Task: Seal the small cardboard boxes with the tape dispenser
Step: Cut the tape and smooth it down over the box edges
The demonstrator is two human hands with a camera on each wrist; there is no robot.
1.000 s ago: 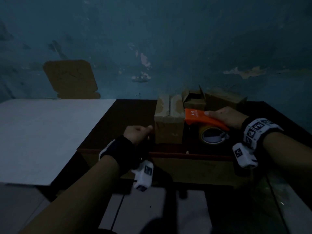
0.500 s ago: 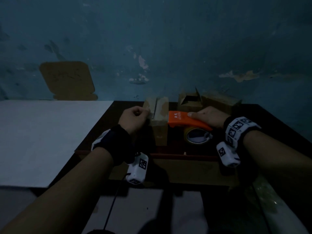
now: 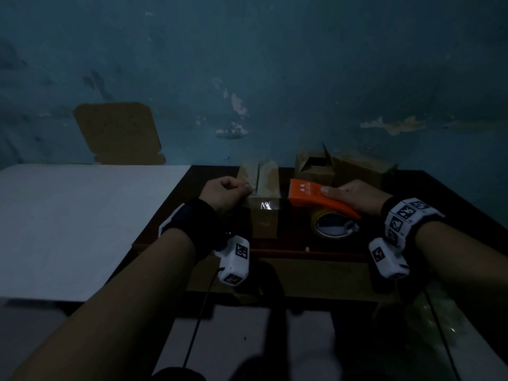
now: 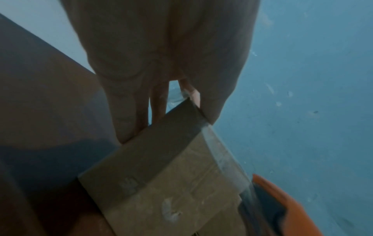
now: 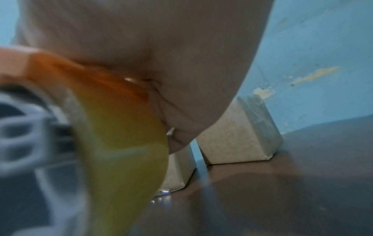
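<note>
Dim room, blue peeling wall (image 3: 302,64) behind a dark wooden table (image 3: 176,213). A white board (image 3: 77,226) lay to the left of the table, with a brown cardboard piece (image 3: 118,133) leaning on the wall above it.

Small cardboard box (image 3: 262,193) stood near the front middle of the table, top flaps folded in with a seam between them. A glossy strip of clear tape (image 3: 266,206) showed at the near top edge, running down the front face. Left hand (image 3: 224,192) held the box at its upper left corner; the left wrist view showed the fingers (image 4: 129,121) laid down the box's side and the thumb on top, grasping that corner.

Right hand (image 3: 354,195) was closed over the handle of the orange tape dispenser (image 3: 316,196), just to the right of the box, its front end next to the box top. Whether the dispenser touched the box could not be told. The yellowish tape roll (image 3: 328,225) hung under the handle, above the table; in the right wrist view it was blurred.

Behind the dispenser stood an open box (image 3: 313,166) with flaps up, and just right of it another closed box (image 3: 362,169), near the wall. The right wrist view showed tape over the closed box's top
</note>
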